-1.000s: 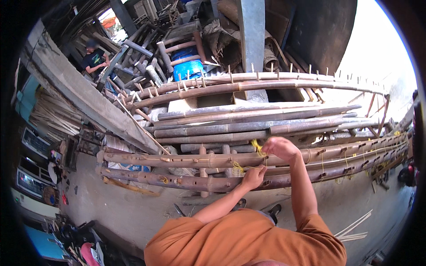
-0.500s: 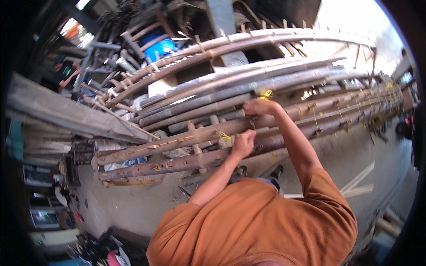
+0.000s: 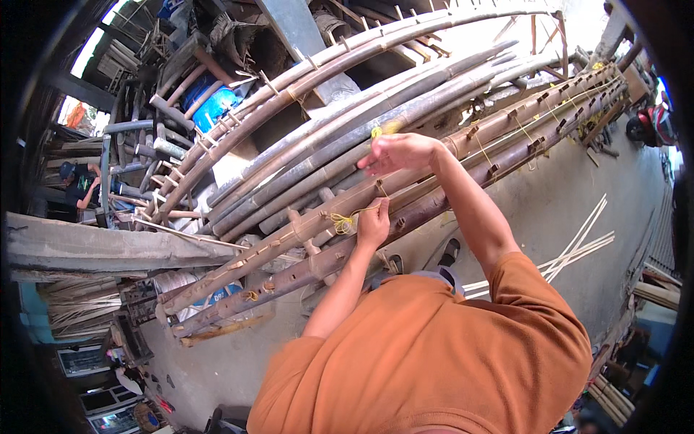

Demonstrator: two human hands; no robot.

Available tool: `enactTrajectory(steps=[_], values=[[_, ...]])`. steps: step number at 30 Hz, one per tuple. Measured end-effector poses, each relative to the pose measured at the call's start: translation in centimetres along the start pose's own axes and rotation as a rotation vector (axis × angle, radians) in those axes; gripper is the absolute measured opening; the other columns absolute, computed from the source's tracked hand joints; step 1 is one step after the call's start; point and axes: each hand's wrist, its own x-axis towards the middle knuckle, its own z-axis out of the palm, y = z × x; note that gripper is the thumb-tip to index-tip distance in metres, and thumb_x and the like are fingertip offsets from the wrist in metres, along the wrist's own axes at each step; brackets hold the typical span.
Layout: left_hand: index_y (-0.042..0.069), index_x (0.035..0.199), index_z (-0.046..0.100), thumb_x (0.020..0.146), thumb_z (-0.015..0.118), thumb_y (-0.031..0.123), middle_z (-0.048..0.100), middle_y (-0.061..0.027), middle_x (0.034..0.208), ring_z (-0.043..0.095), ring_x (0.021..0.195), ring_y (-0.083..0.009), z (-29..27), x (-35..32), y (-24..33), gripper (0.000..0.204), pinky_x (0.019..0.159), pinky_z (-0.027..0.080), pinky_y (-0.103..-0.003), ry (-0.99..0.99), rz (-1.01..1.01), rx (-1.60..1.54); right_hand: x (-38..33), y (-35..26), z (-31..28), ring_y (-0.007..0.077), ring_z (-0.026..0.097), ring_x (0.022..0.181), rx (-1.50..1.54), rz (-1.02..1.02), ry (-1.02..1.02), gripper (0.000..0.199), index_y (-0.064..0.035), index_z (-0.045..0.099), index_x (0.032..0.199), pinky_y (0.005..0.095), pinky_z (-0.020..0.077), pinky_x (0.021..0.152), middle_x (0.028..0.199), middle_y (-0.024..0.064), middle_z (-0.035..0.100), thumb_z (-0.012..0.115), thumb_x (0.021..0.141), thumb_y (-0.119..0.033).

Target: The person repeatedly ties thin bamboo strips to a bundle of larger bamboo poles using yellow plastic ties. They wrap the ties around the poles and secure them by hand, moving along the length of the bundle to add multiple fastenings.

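Note:
My left hand (image 3: 373, 223) pinches a yellow cord (image 3: 341, 220) against a long brown bamboo pole (image 3: 275, 246) with cut notches. My right hand (image 3: 399, 152) is raised a little above and behind it, fingers closed on the other end of the same cord, with a yellow bit (image 3: 377, 132) showing at the fingertips. A second notched bamboo pole (image 3: 289, 278) lies just below the first, with another yellow tie (image 3: 251, 295) further left. My orange shirt fills the lower middle.
Several more bamboo poles (image 3: 347, 108) lie stacked behind, some with pegs along the top. A blue barrel (image 3: 214, 108) stands at the back. Thin bamboo strips (image 3: 578, 242) lie on the concrete floor at right. A person (image 3: 79, 184) sits at far left by a thick beam (image 3: 101, 246).
The view has tilted and swung, so the poles now slant up to the right. My right hand has lifted away from the pole, drawing the cord, while my left hand stays at the tie.

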Motion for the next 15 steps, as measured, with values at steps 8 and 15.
enactTrajectory(steps=[8,15], values=[[0.000,0.095,0.064,0.102,0.046,0.033,0.061,-0.0253,0.078,0.063,0.071,-0.0390,-0.3,-0.9,-0.3,0.038,0.064,0.048,-0.042,-0.020,0.013,0.009,-1.1,0.0,1.4,0.0241,0.062,0.112,0.570,-0.267,-0.039,0.031,-0.0046,0.064,0.104,0.0356,0.0495,0.087,0.117,0.0127,0.067,0.041,0.104,-0.025],[0.001,0.103,0.065,0.102,0.047,0.032,0.066,-0.0224,0.088,0.066,0.085,-0.0387,0.0,-0.3,-0.5,0.036,0.073,0.050,-0.039,-0.050,-0.008,0.074,-0.3,-0.5,1.2,0.0258,0.060,0.117,0.285,-0.241,-0.012,0.033,-0.0030,0.058,0.103,0.0371,0.0441,0.104,0.116,0.0132,0.065,0.043,0.104,-0.033]])
